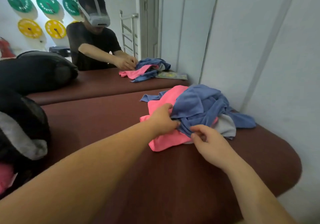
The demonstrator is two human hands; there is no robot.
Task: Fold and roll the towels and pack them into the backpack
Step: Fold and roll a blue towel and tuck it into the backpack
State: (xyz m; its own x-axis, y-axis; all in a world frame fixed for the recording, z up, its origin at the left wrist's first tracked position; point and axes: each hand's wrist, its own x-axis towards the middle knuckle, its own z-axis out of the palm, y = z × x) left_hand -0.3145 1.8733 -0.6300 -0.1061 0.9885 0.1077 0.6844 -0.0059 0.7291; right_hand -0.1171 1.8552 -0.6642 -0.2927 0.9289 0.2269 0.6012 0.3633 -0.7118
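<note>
White lettering rings the green discs point(19, 0) and the yellow discs point(29, 28) in the upper left of the frame, too blurred to be read.

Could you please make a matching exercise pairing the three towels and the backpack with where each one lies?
Things:
1 pink towel
2 blue towel
3 grey towel
4 backpack

Places:
A far left, apart from the towels
B topmost, gripped by the left hand and right hand
C lowest, spread on the table
D peeking out on the right beneath another towel

Pairs: 1-C, 2-B, 3-D, 4-A
</note>
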